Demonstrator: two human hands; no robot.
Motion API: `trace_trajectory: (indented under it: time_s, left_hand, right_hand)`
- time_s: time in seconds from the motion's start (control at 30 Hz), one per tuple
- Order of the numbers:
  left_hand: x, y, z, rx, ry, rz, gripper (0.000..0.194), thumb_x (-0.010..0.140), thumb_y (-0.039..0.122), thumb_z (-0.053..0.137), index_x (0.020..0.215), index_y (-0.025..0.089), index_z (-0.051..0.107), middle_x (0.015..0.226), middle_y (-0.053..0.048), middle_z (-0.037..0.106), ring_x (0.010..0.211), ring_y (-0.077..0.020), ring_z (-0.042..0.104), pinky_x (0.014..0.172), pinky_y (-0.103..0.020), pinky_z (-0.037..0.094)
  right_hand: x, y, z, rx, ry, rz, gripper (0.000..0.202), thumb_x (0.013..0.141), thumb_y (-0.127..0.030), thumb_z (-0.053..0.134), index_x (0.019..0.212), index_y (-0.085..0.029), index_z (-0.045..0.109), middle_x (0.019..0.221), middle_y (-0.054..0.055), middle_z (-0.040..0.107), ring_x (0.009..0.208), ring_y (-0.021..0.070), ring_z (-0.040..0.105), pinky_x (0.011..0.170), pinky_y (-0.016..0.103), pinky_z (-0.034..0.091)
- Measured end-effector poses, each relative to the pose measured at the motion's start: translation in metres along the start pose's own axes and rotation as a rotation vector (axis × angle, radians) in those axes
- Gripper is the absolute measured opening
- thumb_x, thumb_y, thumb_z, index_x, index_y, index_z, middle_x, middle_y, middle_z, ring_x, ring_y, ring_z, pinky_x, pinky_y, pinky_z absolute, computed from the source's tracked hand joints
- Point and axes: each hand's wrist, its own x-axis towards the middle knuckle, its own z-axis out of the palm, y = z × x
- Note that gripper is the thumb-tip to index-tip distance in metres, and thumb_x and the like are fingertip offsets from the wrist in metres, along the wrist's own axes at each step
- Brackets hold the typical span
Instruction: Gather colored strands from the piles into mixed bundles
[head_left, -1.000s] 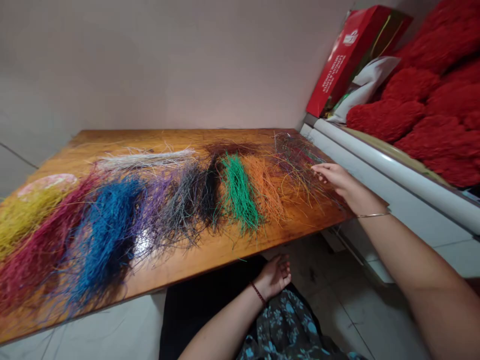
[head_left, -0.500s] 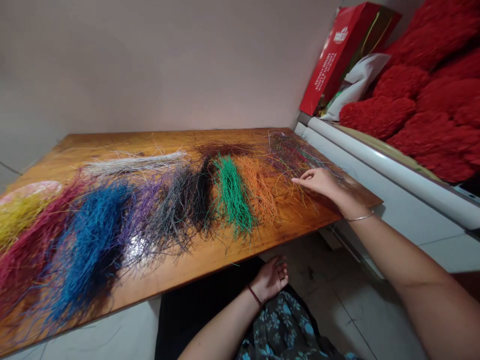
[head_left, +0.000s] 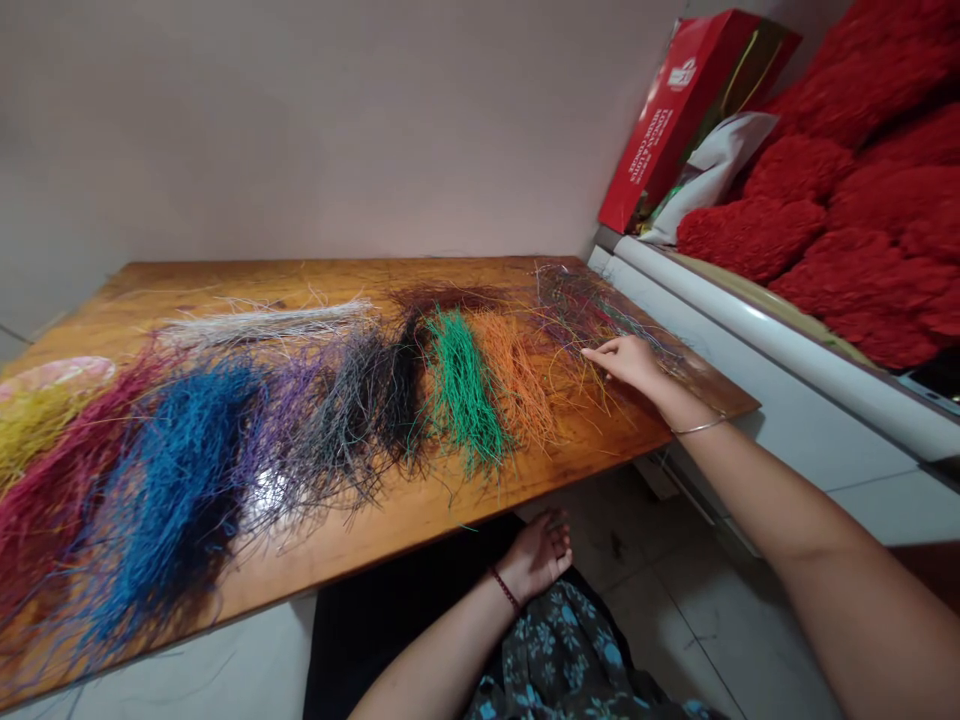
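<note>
My right hand [head_left: 622, 360] is over the right part of the wooden table, thumb and index finger pinched together. Its fingertips touch or hover just above loose orange-yellow strands [head_left: 574, 385]; whether one is between them is too fine to tell. Just beyond lies a tangled heap of mixed-colour strands [head_left: 577, 300]. To the left of this hand are a bundle of orange strands [head_left: 517, 385] and a bundle of green strands [head_left: 469, 395]. My left hand [head_left: 541, 555] rests palm up on my lap below the table edge, fingers loosely curled and holding nothing.
More bundles lie leftward on the table [head_left: 420, 520]: black [head_left: 400, 390], grey [head_left: 349, 400], purple [head_left: 281, 410], blue [head_left: 172, 470], crimson [head_left: 82, 450], yellow [head_left: 34, 430]. White strands [head_left: 277, 325] and dark brown ones [head_left: 450, 298] lie behind. Right are a red box [head_left: 667, 120] and red fluffy items [head_left: 847, 220].
My right hand has shifted very slightly left, with its fingertips still pinched at the orange-yellow strands. The view has moved a little; my left hand stays on my lap.
</note>
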Motion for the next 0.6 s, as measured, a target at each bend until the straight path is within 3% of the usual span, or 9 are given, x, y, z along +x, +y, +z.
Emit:
trace_trajectory:
  time_s: [0.27,0.43,0.6]
  left_hand:
    - [0.000,0.002,0.000,0.009,0.011,0.012,0.020,0.095,0.031,0.052,0.094,0.014,0.063,0.066,-0.001,0.062,0.055,-0.0112,0.057,0.062,-0.024,0.041]
    - [0.000,0.001,-0.002,0.003,-0.013,0.014,0.020,0.095,0.032,0.053,0.093,0.014,0.062,0.067,-0.001,0.062,0.056,-0.0111,0.057,0.061,-0.024,0.042]
    - [0.000,0.002,-0.002,-0.005,-0.017,0.006,0.018,0.094,0.030,0.054,0.093,0.014,0.062,0.066,-0.001,0.062,0.056,-0.0108,0.058,0.061,-0.023,0.042]
  right_hand:
    - [0.005,-0.004,0.002,-0.101,0.003,-0.085,0.031,0.071,-0.052,0.072,0.073,-0.021,0.078,0.072,0.007,0.074,0.065,0.0214,0.066,0.058,0.028,0.042]
    - [0.003,-0.002,-0.002,-0.059,-0.051,-0.102,0.029,0.076,-0.048,0.067,0.074,-0.021,0.078,0.066,0.005,0.072,0.061,0.0193,0.064,0.055,0.026,0.040]
    - [-0.004,0.001,-0.014,0.024,-0.067,-0.027,0.038,0.076,-0.054,0.066,0.078,-0.018,0.078,0.054,0.004,0.065,0.053,0.0166,0.058,0.051,0.026,0.036]
